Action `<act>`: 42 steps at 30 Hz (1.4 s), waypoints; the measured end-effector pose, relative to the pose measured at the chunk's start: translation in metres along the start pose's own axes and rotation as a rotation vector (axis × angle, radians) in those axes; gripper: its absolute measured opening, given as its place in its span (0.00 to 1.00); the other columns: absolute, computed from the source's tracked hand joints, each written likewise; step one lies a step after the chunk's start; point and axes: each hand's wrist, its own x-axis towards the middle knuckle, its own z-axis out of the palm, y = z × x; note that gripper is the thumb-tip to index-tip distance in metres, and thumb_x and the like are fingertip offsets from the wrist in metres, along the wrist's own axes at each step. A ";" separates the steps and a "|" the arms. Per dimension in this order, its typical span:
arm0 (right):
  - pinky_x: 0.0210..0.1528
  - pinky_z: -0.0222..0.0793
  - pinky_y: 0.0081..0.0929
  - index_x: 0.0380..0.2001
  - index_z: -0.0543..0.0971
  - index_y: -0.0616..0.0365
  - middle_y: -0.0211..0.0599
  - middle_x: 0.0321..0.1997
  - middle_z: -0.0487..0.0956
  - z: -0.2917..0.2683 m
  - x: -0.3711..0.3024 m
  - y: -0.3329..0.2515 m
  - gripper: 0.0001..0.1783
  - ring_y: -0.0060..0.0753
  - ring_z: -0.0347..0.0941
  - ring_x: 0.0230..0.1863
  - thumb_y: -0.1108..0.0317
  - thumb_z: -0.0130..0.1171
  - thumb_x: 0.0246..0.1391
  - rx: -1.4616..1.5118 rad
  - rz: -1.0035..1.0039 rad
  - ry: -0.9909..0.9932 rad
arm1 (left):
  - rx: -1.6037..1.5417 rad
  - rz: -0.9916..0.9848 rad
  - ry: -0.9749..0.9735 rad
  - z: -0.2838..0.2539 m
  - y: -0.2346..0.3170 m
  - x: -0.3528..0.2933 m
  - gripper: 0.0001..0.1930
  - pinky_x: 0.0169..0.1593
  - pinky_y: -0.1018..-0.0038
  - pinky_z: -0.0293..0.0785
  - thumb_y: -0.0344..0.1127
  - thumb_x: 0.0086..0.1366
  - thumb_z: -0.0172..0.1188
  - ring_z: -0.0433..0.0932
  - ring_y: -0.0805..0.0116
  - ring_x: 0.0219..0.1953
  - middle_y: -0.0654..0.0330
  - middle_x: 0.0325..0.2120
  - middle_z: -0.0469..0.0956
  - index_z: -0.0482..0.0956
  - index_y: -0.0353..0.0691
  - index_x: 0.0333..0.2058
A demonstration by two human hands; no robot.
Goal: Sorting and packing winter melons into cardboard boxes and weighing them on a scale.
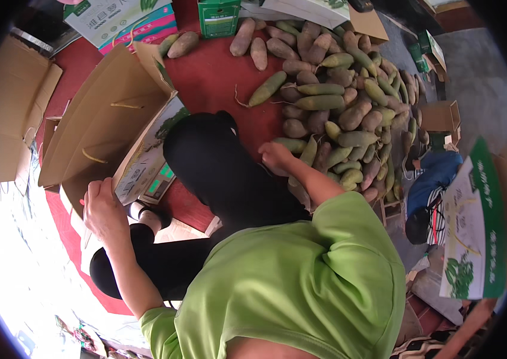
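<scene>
Left hand [105,210]: fingers bent at the near edge of an open brown cardboard carton with yellow cord handles [95,119]; grip uncertain. Carton contents hidden. Right hand [275,157]: fingers curled beside a heap of elongated green and reddish-brown radishes [349,113]; grip unclear. Judgement: carton opened; packing extent unknown; many radishes outside.

Wearer's two hands [105,212] [275,155] — one scale [159,183] — dozens of root vegetables [319,102].
</scene>
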 end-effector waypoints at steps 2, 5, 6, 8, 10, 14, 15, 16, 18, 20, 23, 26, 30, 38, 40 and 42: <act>0.41 0.72 0.37 0.32 0.78 0.56 0.43 0.32 0.80 0.010 -0.034 0.014 0.09 0.49 0.76 0.38 0.71 0.55 0.44 -0.012 0.066 -0.044 | 0.008 -0.028 -0.113 0.004 0.002 -0.002 0.09 0.38 0.65 0.74 0.29 0.56 0.57 0.76 0.62 0.38 0.64 0.31 0.74 0.80 0.46 0.36; 0.42 0.72 0.41 0.30 0.80 0.54 0.45 0.32 0.80 0.006 -0.066 0.034 0.09 0.51 0.76 0.38 0.68 0.54 0.44 -0.062 0.231 -0.120 | -0.036 0.005 -0.124 0.007 0.000 -0.005 0.11 0.39 0.66 0.73 0.29 0.56 0.57 0.76 0.62 0.38 0.64 0.33 0.75 0.81 0.47 0.39; 0.44 0.72 0.42 0.32 0.80 0.55 0.46 0.35 0.80 0.001 -0.066 0.039 0.10 0.51 0.76 0.41 0.66 0.54 0.47 -0.223 0.324 -0.212 | -0.086 -0.028 -0.162 0.001 0.003 -0.002 0.13 0.41 0.64 0.73 0.27 0.56 0.57 0.76 0.59 0.39 0.61 0.35 0.76 0.80 0.44 0.41; 0.45 0.72 0.45 0.30 0.81 0.57 0.48 0.36 0.80 -0.008 -0.075 0.047 0.11 0.51 0.76 0.41 0.63 0.55 0.47 -0.351 0.498 -0.198 | -0.158 -0.038 -0.187 -0.007 0.005 -0.001 0.13 0.42 0.64 0.72 0.26 0.56 0.57 0.76 0.57 0.40 0.58 0.36 0.76 0.79 0.42 0.42; 0.41 0.73 0.45 0.26 0.81 0.61 0.49 0.31 0.80 -0.012 -0.085 0.073 0.14 0.51 0.78 0.36 0.60 0.56 0.47 -0.289 0.664 -0.038 | -0.304 -0.071 -0.232 -0.021 0.002 -0.001 0.15 0.45 0.62 0.71 0.23 0.55 0.57 0.76 0.52 0.42 0.51 0.38 0.76 0.78 0.37 0.43; 0.27 0.76 0.44 0.30 0.78 0.66 0.46 0.27 0.79 -0.029 -0.099 0.069 0.26 0.46 0.78 0.27 0.48 0.61 0.47 0.092 1.128 0.060 | -0.327 -0.011 -0.177 -0.014 -0.019 -0.008 0.16 0.45 0.67 0.72 0.25 0.53 0.57 0.78 0.56 0.40 0.56 0.37 0.78 0.80 0.43 0.42; 0.24 0.76 0.45 0.32 0.77 0.68 0.46 0.28 0.78 -0.040 -0.099 0.046 0.30 0.45 0.77 0.24 0.46 0.63 0.46 0.199 1.200 0.039 | -0.362 -0.028 -0.180 -0.016 -0.017 -0.009 0.15 0.45 0.67 0.72 0.24 0.54 0.57 0.78 0.55 0.39 0.56 0.36 0.78 0.80 0.41 0.41; 0.24 0.76 0.45 0.32 0.77 0.68 0.46 0.28 0.78 -0.035 -0.100 0.042 0.30 0.45 0.77 0.24 0.46 0.63 0.46 0.194 1.177 0.031 | -0.310 -0.014 -0.167 -0.011 -0.015 -0.010 0.14 0.45 0.66 0.72 0.24 0.55 0.57 0.78 0.55 0.39 0.55 0.36 0.78 0.80 0.40 0.41; 0.36 0.77 0.47 0.40 0.74 0.69 0.52 0.38 0.79 -0.025 -0.099 0.040 0.30 0.47 0.77 0.42 0.53 0.68 0.43 0.435 1.257 0.211 | -0.252 -0.029 -0.184 -0.005 -0.012 -0.010 0.11 0.44 0.64 0.73 0.26 0.58 0.56 0.78 0.54 0.38 0.55 0.35 0.79 0.80 0.40 0.40; 0.35 0.77 0.49 0.47 0.67 0.69 0.53 0.43 0.76 -0.011 -0.087 0.030 0.35 0.49 0.76 0.44 0.56 0.70 0.41 0.439 1.305 0.332 | -0.217 -0.036 -0.157 -0.002 -0.014 -0.013 0.12 0.44 0.64 0.73 0.27 0.57 0.55 0.78 0.57 0.39 0.58 0.35 0.79 0.81 0.42 0.39; 0.36 0.76 0.54 0.56 0.55 0.70 0.54 0.53 0.70 0.013 -0.092 0.061 0.48 0.51 0.73 0.47 0.61 0.72 0.38 0.406 1.376 0.478 | -0.191 -0.044 -0.156 -0.001 -0.010 -0.011 0.13 0.45 0.65 0.72 0.28 0.56 0.53 0.77 0.60 0.42 0.59 0.35 0.79 0.81 0.44 0.39; 0.39 0.74 0.57 0.58 0.53 0.68 0.52 0.56 0.68 0.007 -0.079 0.053 0.50 0.53 0.71 0.48 0.63 0.73 0.38 0.463 1.404 0.463 | -0.142 -0.065 -0.159 0.000 -0.013 -0.014 0.13 0.46 0.66 0.72 0.29 0.57 0.52 0.77 0.61 0.42 0.60 0.35 0.79 0.80 0.46 0.41; 0.41 0.73 0.52 0.52 0.67 0.61 0.44 0.50 0.72 -0.011 -0.078 0.048 0.37 0.49 0.73 0.44 0.63 0.72 0.39 1.007 1.352 0.476 | -0.091 -0.080 -0.139 0.004 -0.020 -0.015 0.14 0.46 0.66 0.72 0.28 0.55 0.53 0.78 0.62 0.42 0.61 0.36 0.79 0.78 0.46 0.41; 0.39 0.73 0.35 0.46 0.72 0.58 0.32 0.40 0.77 -0.063 -0.040 -0.003 0.23 0.30 0.75 0.42 0.65 0.65 0.46 1.061 0.914 0.161 | -0.022 -0.077 -0.076 0.002 -0.022 -0.006 0.12 0.45 0.68 0.73 0.29 0.54 0.54 0.78 0.63 0.41 0.63 0.35 0.78 0.76 0.45 0.39; 0.42 0.71 0.31 0.49 0.71 0.58 0.33 0.41 0.77 -0.086 -0.018 -0.033 0.27 0.29 0.74 0.42 0.67 0.66 0.44 0.898 0.697 0.180 | -0.016 -0.083 -0.047 0.002 -0.019 -0.007 0.12 0.45 0.68 0.74 0.30 0.54 0.54 0.78 0.64 0.41 0.64 0.35 0.78 0.76 0.45 0.39; 0.47 0.68 0.29 0.53 0.69 0.60 0.36 0.45 0.76 -0.113 0.006 -0.080 0.31 0.29 0.73 0.44 0.70 0.67 0.42 0.809 0.465 0.224 | -0.001 -0.088 0.038 0.005 -0.022 -0.008 0.11 0.45 0.68 0.74 0.30 0.55 0.53 0.78 0.65 0.41 0.65 0.34 0.78 0.75 0.44 0.38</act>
